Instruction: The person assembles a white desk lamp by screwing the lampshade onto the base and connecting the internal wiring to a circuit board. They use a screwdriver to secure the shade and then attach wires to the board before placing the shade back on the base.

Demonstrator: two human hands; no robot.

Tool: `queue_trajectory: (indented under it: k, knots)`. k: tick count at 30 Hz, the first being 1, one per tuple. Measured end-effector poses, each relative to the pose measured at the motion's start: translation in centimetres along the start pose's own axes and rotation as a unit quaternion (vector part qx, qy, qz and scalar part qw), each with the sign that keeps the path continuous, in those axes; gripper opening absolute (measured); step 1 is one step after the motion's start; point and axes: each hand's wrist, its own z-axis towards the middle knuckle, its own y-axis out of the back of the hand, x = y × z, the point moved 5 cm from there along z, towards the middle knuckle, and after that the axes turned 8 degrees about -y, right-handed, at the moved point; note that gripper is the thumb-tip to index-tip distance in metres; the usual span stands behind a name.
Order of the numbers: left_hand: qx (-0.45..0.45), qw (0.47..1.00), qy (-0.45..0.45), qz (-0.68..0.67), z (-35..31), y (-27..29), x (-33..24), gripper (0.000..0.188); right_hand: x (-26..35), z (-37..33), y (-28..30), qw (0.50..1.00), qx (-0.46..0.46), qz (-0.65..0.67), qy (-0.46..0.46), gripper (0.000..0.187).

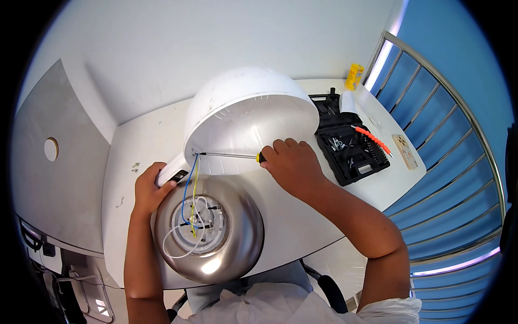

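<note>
My right hand [293,164] is closed around the dark and yellow handle of a screwdriver [232,155]. Its shaft points left, and the tip reaches the inner wall of a white dome-shaped housing [243,100], close to where a blue wire [187,189] and a yellow-green wire come out. With my left hand [151,186] I grip the white stem [172,171] at the housing's lower left. Below stands a round brushed-metal bowl [243,227], its top opening holding a clear part with black-tipped leads and a looped white cable [171,254]. The wires run from the housing down into it.
An open black tool case [345,175] with bits lies at right, an orange flexible shaft [372,139] across it. Behind it stands a yellow box [354,76]. Small screws [135,167] lie on the white table at left. A metal railing [458,102] borders the right side.
</note>
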Motion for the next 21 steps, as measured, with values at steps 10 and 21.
queue_trajectory:
  k: [10,21]
  knots:
    - [-0.009,1.000,-0.019,-0.021,-0.1,-0.1,0.5,0.042,0.2,1.7,2.3,0.997,-0.058,0.005,0.059,0.007]
    - [-0.004,1.000,-0.013,-0.028,0.0,0.0,-0.2,0.040,0.1,1.4,2.1,0.996,-0.065,0.010,0.059,0.009]
